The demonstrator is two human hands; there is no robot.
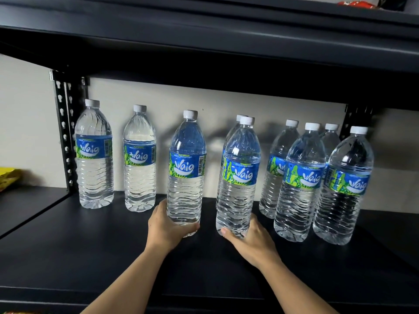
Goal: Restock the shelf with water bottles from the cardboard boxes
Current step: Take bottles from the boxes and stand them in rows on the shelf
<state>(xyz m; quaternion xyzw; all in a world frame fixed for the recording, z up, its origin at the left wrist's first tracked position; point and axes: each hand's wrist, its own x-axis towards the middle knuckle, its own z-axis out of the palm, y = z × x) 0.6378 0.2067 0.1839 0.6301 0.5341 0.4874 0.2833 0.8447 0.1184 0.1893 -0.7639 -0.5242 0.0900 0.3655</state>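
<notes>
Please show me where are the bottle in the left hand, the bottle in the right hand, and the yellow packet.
left-hand bottle (187, 165), head view, label
right-hand bottle (240, 174), head view, label
yellow packet (9, 177), head view, middle

Shop or stockroom, as I read it: black boltless metal shelving (204, 257) with slotted uprights (62, 132), identical labelled water bottles (240, 177) in rows, packaged snacks (9, 177) on neighbouring shelf.
</notes>
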